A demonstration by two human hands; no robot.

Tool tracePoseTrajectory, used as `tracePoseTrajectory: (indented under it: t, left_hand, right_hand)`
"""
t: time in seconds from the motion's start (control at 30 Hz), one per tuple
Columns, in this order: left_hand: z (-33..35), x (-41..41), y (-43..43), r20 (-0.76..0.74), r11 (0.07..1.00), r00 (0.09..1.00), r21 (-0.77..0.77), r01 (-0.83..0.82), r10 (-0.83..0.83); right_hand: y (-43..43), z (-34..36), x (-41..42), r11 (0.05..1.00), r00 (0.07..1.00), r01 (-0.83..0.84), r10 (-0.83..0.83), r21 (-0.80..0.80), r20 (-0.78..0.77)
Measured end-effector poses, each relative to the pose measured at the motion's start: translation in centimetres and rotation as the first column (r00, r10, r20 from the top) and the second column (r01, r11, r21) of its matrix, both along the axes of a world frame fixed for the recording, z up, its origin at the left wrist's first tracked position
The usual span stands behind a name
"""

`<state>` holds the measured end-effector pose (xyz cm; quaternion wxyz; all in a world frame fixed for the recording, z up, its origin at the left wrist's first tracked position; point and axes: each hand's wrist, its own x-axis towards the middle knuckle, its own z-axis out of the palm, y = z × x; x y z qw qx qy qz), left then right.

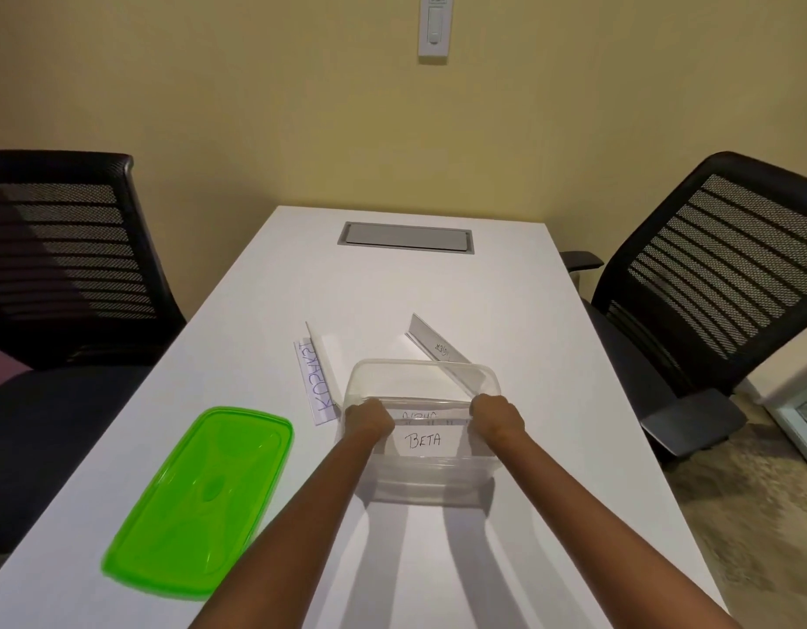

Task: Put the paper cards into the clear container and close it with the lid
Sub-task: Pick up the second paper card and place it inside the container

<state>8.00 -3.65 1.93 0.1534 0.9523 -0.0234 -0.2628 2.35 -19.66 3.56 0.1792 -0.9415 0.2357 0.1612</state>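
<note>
White card (423,440) reading "BETA" is gripped by left hand (369,419) and right hand (496,417) inside clear container (419,485).

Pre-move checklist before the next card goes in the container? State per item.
1. BETA card inside the clear container: ok, standing near the front wall.
2. Both hands free for the next pick: not ok; left hand and right hand are at the BETA card's ends.
3. Cards left on the table: not ok; the purple-lettered card lies left of the container, the folded card behind it.
4. Green lid within reach, off the container: ok, flat on the table at left.
5. Second card behind BETA seated: cannot tell, writing only partly visible.
</note>
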Motion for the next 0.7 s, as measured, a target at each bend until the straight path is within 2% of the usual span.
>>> tracePoseTrajectory:
  t: [0.33,0.7]
  left_hand:
    - [-1.6,0.3,-0.8,-0.018,0.997,1.000,0.069,-0.016,0.017]
    - [-2.0,-0.6,-0.7,-0.053,0.988,0.987,-0.029,-0.154,0.152]
  right_hand:
    - [0.2,-2.0,0.6,0.997,0.993,0.027,-0.018,0.076,-0.116]
    - [0.4,-2.9,0.6,0.999,0.991,-0.024,0.029,0.039,-0.128]
